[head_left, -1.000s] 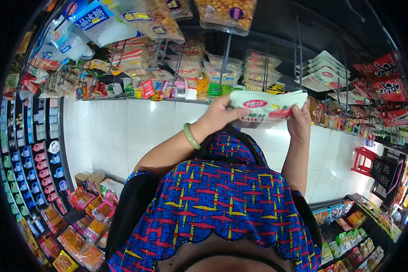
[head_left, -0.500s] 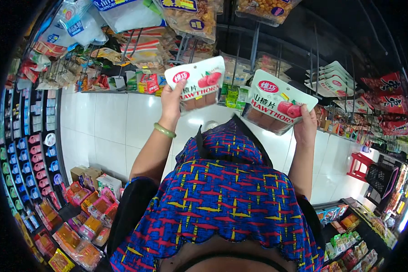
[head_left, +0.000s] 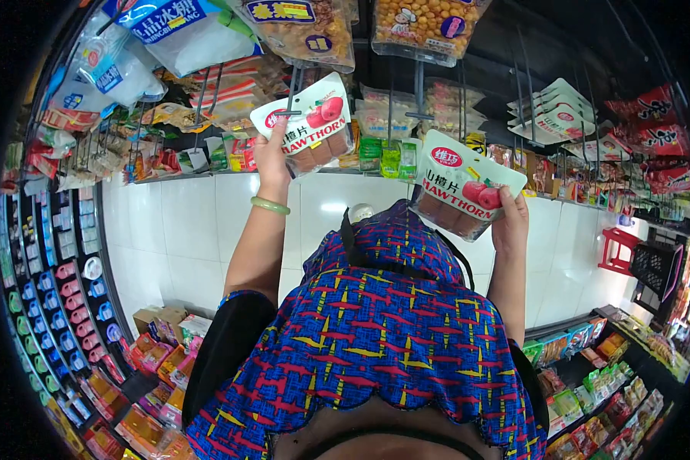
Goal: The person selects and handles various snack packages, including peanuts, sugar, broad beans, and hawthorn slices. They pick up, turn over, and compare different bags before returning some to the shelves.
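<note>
My left hand (head_left: 271,159), with a green bangle (head_left: 270,205) at the wrist, pinches the lower left edge of a white-topped bag of hawthorn slices (head_left: 318,130). The bag is tilted at the front of the hanging rack, and the end of a metal peg (head_left: 290,113) shows across its upper left corner. In my right hand (head_left: 512,221) is a second hawthorn slice bag (head_left: 454,180), gripped by its right edge, label facing up toward me. It is held over the floor, lower than the first bag. Brown slices show through both clear lower halves.
More hawthorn bags (head_left: 553,115) hang in a row to the right, beside red packets (head_left: 655,138). Rock sugar bags (head_left: 180,31) and nut bags (head_left: 429,27) hang overhead. Bottles line the left shelf (head_left: 69,307). A red stool (head_left: 617,249) stands at far right on white floor tiles.
My left hand has moved its bag left and up against the rack, where a peg end now overlaps it. The right-hand bag has shifted slightly left and down. The view has shifted a little.
</note>
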Available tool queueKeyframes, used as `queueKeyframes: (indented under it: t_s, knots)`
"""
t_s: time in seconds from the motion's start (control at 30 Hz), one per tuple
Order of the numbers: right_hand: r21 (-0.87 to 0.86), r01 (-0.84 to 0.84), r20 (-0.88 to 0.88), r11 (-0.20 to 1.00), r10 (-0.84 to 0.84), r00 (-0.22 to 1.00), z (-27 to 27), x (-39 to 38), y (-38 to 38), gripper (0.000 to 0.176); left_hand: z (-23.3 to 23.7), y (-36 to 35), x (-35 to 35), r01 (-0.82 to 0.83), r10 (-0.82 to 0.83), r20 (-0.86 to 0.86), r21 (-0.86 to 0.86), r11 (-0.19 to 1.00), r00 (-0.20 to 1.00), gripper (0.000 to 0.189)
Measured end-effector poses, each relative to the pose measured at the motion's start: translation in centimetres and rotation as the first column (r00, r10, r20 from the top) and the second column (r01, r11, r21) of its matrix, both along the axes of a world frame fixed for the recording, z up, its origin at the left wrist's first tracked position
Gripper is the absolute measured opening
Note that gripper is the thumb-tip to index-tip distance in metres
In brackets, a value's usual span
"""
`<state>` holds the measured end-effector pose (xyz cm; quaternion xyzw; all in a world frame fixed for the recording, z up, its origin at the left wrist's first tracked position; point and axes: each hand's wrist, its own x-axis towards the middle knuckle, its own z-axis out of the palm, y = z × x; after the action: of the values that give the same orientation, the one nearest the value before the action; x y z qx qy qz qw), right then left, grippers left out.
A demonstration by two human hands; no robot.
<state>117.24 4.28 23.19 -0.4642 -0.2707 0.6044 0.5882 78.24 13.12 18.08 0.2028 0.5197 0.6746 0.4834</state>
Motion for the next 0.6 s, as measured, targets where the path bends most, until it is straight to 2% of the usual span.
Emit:
queueKeyframes:
  t_s: [0.3, 0.47, 0.53, 0.57, 0.6]
  knots:
    - [-0.06, -0.01, 0.057, 0.998, 0.013, 0.998, 0.4, -1.8, -0.2, 0.022, -0.9, 1.5, -0.8, 0.005, -0.005, -0.021, 0.015, 1.0, 1.0, 0.021]
    - [-0.107, -0.032, 0.097, 0.994, 0.042, 0.994, 0.4, -3.0, -0.3, 0.019, -0.7, 7.0, 0.4, 0.002, -0.003, -0.077, -0.007, 1.0, 0.997, 0.018]
    - [-0.134, -0.059, 0.112, 0.989, 0.074, 0.991, 0.2, -3.2, -0.5, 0.019, -1.9, 9.0, 0.7, 0.089, -0.097, 0.083, 0.09, 0.992, 0.992, 0.032]
    - [-0.131, -0.055, 0.116, 0.99, 0.071, 0.991, 0.3, -3.5, -0.4, 0.019, -2.6, 9.3, 1.0, 0.092, -0.1, 0.086, 0.093, 0.991, 0.991, 0.032]
    - [-0.136, -0.09, 0.126, 0.987, 0.108, 0.986, 0.5, -3.8, -0.3, 0.02, -3.0, 9.5, 1.7, 0.012, -0.018, 0.065, 0.093, 0.996, 0.998, 0.032]
